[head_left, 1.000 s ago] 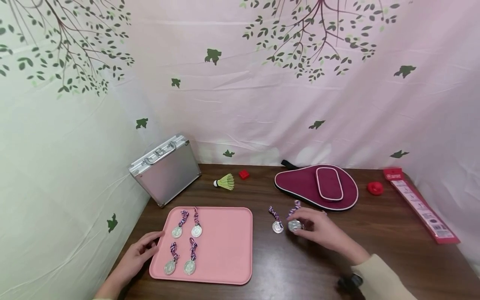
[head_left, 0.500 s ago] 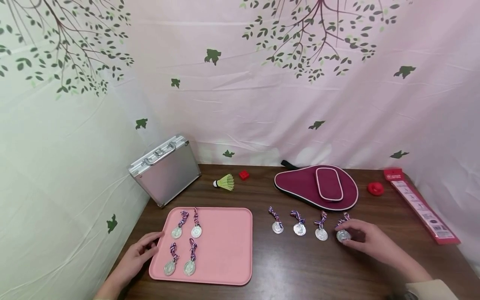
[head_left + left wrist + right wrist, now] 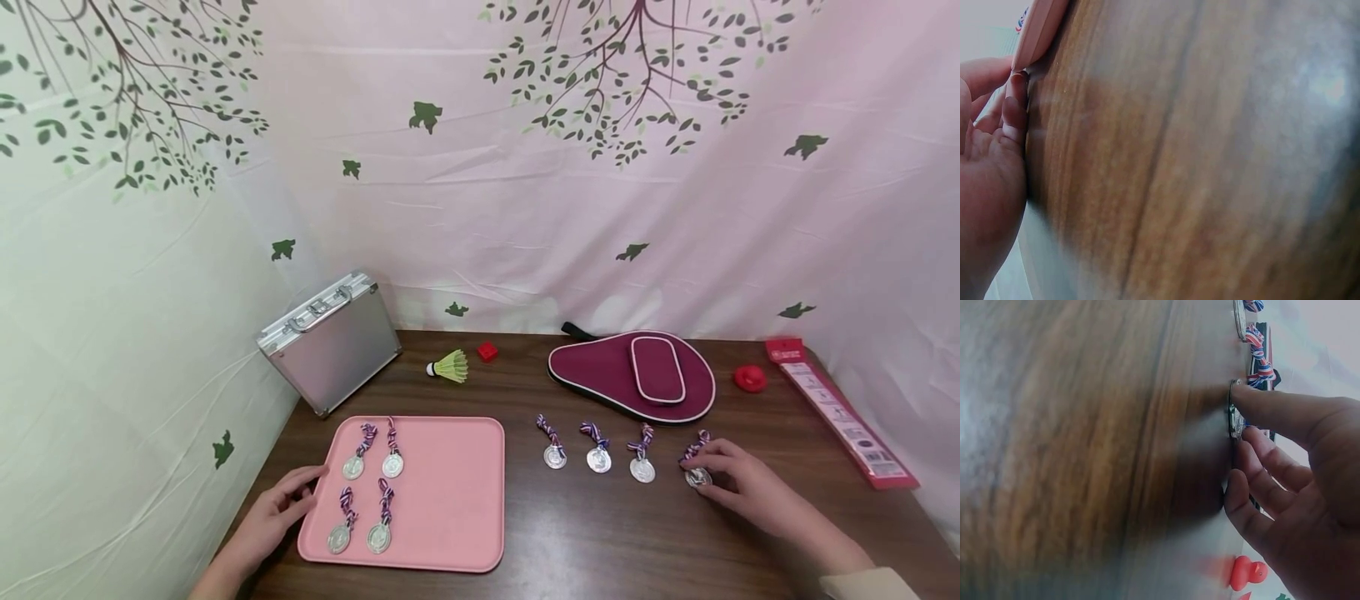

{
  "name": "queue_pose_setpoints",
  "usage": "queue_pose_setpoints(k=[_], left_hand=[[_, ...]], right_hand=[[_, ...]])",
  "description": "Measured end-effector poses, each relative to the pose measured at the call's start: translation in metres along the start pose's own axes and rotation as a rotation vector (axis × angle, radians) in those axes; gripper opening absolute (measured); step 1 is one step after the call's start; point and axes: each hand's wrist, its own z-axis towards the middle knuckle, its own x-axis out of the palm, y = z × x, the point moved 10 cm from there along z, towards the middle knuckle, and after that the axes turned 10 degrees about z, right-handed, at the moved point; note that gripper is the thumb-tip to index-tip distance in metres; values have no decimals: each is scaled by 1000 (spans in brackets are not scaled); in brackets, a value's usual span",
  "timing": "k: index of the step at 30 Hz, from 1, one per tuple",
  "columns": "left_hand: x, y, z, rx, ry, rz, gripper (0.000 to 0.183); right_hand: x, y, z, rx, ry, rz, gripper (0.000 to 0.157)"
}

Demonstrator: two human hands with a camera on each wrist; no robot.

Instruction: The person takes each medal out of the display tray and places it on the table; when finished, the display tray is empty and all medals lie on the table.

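Observation:
My right hand (image 3: 750, 487) pinches a silver medal (image 3: 697, 477) at the right end of a row on the dark wooden table. In the right wrist view the thumb (image 3: 1272, 409) lies on the edge of that medal (image 3: 1234, 419), which sits flat by the tabletop. Its knotted striped ribbon (image 3: 696, 444) points away from me. To its left lie three more medals, one of them a silver medal (image 3: 642, 469). My left hand (image 3: 270, 517) rests with relaxed fingers touching the left rim of a pink tray (image 3: 450, 492). Several medals, such as a ribboned medal (image 3: 379, 536), lie on the tray's left half.
At the back left stands a silver case (image 3: 337, 350). Behind the tray lie a yellow shuttlecock (image 3: 450, 367) and a small red block (image 3: 487, 351). A maroon bat case (image 3: 600, 367), a red rubber duck (image 3: 750, 377) and a long red package (image 3: 840, 417) line the back right.
My right hand has moved right along the medal row, from the second medal to the rightmost one, and has slid that one slightly right. The left hand has stayed at the tray.

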Motion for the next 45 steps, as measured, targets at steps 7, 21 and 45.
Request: queue_pose_setpoints(k=[7,21,45], left_hand=[[0,0,0,1,0,-2,38],[0,-2,-1,10,-1,-10,38],[1,2,1,0,2,11,38]], right_hand=[[-3,11,4,-8,-67,-36,34],[53,112,64,-242,-70,82,20],[227,289,131,-447,317,117,24]])
